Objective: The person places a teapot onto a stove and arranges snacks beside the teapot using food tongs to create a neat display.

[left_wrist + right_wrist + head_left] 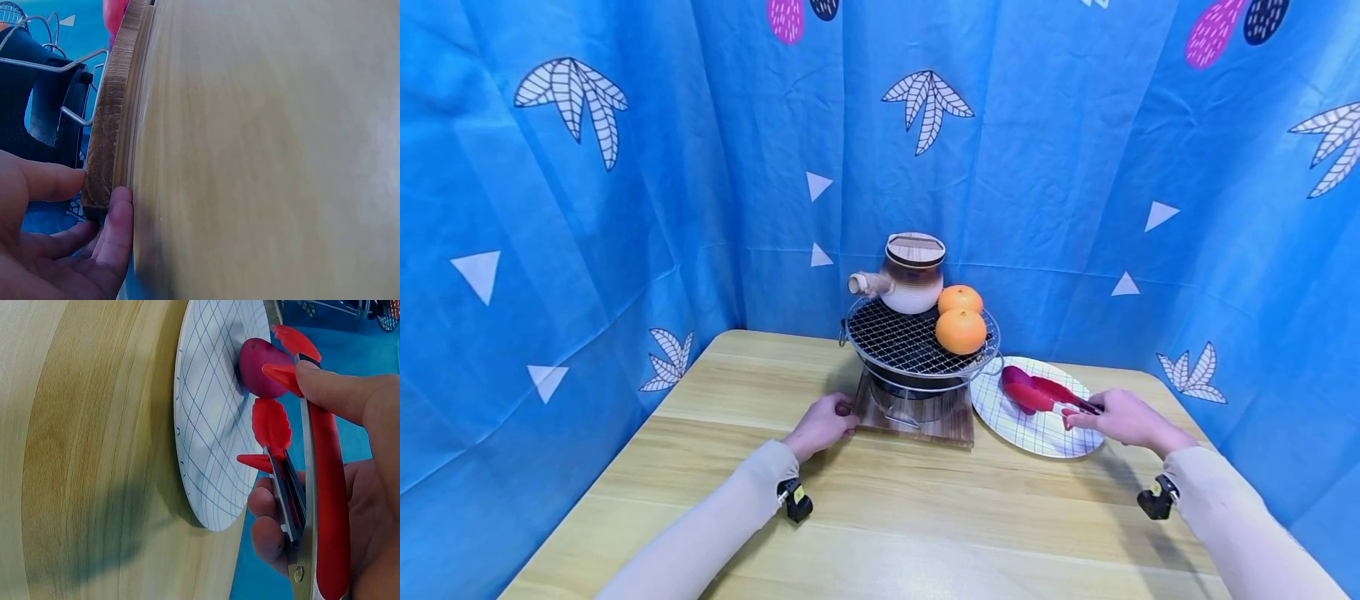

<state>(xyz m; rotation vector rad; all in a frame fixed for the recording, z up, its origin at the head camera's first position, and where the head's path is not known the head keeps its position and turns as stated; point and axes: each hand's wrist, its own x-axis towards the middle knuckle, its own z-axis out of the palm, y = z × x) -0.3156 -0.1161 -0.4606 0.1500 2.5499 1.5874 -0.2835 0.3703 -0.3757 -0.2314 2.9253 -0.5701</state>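
Note:
My left hand [823, 425] pinches the left front corner of the dark wooden board [951, 429] under the tabletop grill. In the left wrist view, the thumb lies on the board's [106, 140] upper face and the fingers come round below. My right hand [1123, 417] holds red-tipped tongs [331, 506] over the white checked plate [1052, 442], thumb on one arm and fingers round the other. The tong tips are spread apart. Close to them on the plate lies a smooth, oval purple-red piece of produce [256, 369], partly covered by the tongs in the head view.
On the grill's wire mesh [887, 337] stand a clay teapot [917, 292] with a side handle and two oranges, one front [961, 332] and one behind [960, 298]. The plate sits right of the grill on a wooden table [880, 517]. Blue curtains [1037, 167] hang behind.

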